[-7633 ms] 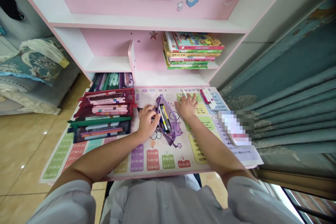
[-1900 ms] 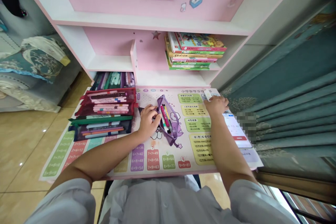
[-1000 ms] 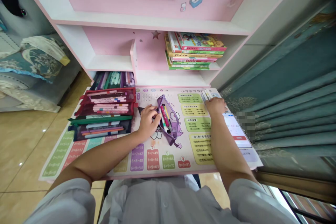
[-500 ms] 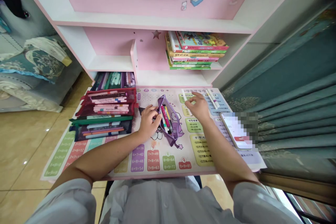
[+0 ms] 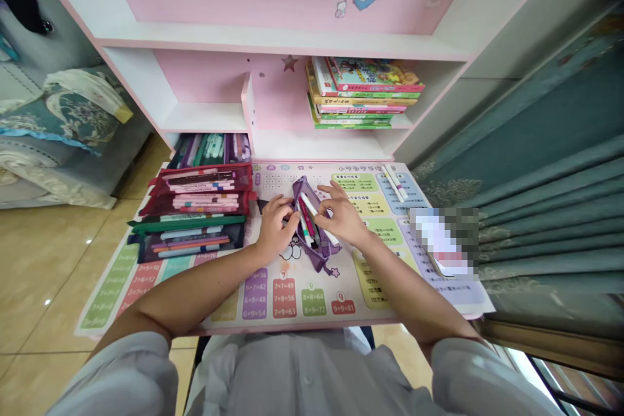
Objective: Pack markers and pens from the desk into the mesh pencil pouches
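Over the multiplication desk mat [image 5: 285,302], a purple zip pencil pouch [image 5: 319,260] was held mid-mat, its long axis running roughly 11 to 5 o'clock, mouth open. Its edge was gripped by the left hand [image 5: 275,227], fingers closed on the fabric. A white pen [image 5: 309,205] was pinched by the right hand [image 5: 344,218], nearly closed, slanting across the pouch mouth, one end pointing 10 o'clock into the pouch. Two more pens [image 5: 394,182] lay at 1 o'clock; mesh pencil cases [image 5: 195,205] lay at 9 o'clock.
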Action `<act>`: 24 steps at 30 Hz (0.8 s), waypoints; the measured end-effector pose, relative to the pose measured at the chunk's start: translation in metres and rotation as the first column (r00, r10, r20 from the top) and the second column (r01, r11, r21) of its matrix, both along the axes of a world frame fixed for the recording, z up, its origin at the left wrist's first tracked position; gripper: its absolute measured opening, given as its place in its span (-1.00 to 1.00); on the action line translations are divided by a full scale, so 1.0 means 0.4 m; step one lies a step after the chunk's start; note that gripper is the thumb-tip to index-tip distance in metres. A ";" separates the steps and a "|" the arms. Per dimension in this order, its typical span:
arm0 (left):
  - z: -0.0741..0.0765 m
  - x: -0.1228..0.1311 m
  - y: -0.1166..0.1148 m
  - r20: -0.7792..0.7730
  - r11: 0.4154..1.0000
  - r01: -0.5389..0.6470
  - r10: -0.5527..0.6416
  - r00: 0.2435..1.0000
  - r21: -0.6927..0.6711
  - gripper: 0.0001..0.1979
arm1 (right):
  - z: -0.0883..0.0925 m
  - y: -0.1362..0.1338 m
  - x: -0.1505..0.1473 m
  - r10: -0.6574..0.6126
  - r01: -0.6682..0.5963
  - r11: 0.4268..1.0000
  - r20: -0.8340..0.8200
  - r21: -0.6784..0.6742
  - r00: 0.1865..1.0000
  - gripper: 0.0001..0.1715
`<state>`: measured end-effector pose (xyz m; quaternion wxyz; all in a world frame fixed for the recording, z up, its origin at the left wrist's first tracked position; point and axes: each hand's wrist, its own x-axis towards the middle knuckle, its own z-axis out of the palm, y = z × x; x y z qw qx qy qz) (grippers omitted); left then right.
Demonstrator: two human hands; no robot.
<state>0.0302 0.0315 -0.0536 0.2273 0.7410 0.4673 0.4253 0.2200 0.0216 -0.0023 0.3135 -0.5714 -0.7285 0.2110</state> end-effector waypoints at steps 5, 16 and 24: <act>-0.004 0.001 0.002 0.002 1.000 0.007 -0.007 1.000 0.009 -0.76 | -0.051 0.008 -0.023 -0.028 0.027 0.996 0.012 0.089 1.000 -0.80; 0.008 0.002 0.001 -0.001 1.000 0.031 -0.031 1.000 0.001 -0.77 | -0.085 0.014 -0.036 -0.042 0.041 0.997 0.021 0.060 0.999 -0.76; 0.011 0.002 -0.001 0.010 0.999 0.030 -0.030 0.999 0.018 -0.76 | -0.075 0.012 -0.032 -0.052 0.055 0.990 -0.028 0.128 0.998 -0.66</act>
